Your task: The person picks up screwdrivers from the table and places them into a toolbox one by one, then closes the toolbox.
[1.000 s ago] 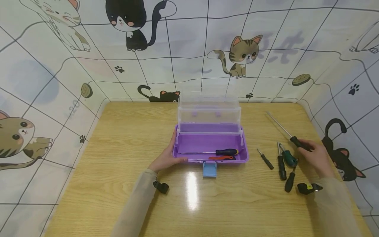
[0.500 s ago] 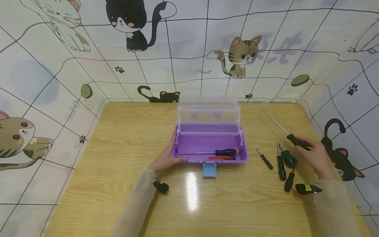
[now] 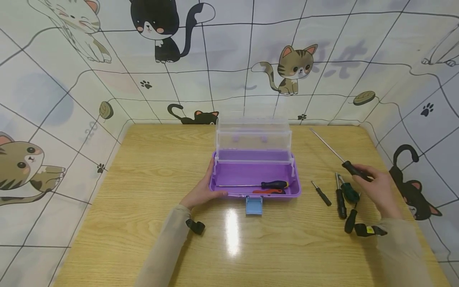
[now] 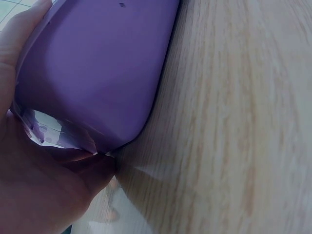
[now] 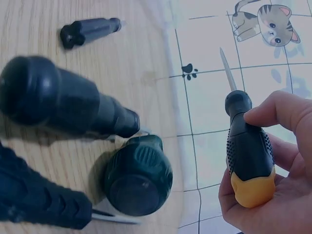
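A purple toolbox (image 3: 251, 175) with its clear lid (image 3: 253, 139) raised sits mid-table. My left hand (image 3: 202, 189) grips its left end; in the left wrist view the thumb lies along the rim and the fingers bend round the far corner. Inside lie a screwdriver (image 3: 274, 184) with a black handle and a tool with a red-orange handle (image 3: 269, 191). My right hand (image 3: 378, 187) holds a long screwdriver (image 5: 251, 146) by its black handle, which ends in yellow, the shaft pointing away to the upper left. The hand is above the table's right side.
Left of my right hand lie a small screwdriver (image 3: 321, 194), a black-handled one (image 3: 341, 202), a stubby green-handled one (image 3: 349, 192) and another dark one (image 3: 351, 220). A blue latch (image 3: 254, 205) hangs off the toolbox front. Cat-patterned sheeting (image 3: 229, 59) borders the table (image 3: 154, 159).
My right hand has moved a little to the left with the long screwdriver. The left hand and the toolbox keep their place.
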Action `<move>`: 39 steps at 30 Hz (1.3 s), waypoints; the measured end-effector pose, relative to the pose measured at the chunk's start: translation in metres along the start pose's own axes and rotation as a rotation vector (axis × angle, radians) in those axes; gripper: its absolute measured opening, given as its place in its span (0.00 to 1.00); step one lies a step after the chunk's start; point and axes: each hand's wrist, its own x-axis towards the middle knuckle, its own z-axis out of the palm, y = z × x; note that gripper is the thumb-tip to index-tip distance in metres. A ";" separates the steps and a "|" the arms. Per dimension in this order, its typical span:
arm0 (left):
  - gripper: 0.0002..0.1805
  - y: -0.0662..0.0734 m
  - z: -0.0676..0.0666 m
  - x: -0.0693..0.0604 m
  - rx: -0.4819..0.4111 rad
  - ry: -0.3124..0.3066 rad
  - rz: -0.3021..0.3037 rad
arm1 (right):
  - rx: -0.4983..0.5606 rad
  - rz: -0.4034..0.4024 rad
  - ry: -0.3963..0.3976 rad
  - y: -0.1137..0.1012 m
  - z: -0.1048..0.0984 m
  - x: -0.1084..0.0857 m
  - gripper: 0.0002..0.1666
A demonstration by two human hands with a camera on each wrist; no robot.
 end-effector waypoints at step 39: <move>0.66 0.003 0.000 -0.001 -0.008 0.001 -0.004 | 0.134 -0.077 0.003 -0.045 0.006 -0.011 0.23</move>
